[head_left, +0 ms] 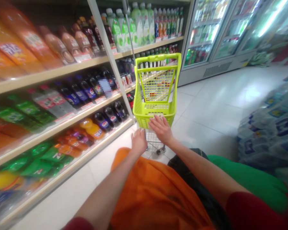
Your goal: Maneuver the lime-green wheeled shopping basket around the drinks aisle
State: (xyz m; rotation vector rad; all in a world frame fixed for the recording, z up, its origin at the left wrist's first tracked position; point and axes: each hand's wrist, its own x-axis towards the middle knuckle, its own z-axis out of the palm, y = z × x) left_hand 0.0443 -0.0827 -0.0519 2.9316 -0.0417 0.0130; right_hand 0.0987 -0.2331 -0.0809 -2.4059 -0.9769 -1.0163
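A lime-green shopping cart (156,110) stands in front of me, its basket showing nothing inside. My right hand (161,128) reaches to the near edge of the basket, palm down, fingers stretched out and holding nothing. Lower and to the left, my left hand (139,140) is beside the cart's near left corner, its fingers slightly bent and apart, with nothing seen in it. Whether its fingertips touch the cart is unclear. An orange cloth (153,191) hangs below my hands, over my front.
Shelves (86,115) of drink bottles run along the left. Glass-door fridges (204,32) stand at the back right. Wrapped bottle packs (268,131) are stacked on the right, with a green cloth (249,182) nearer me. White floor tiles (206,99) lie beyond the cart.
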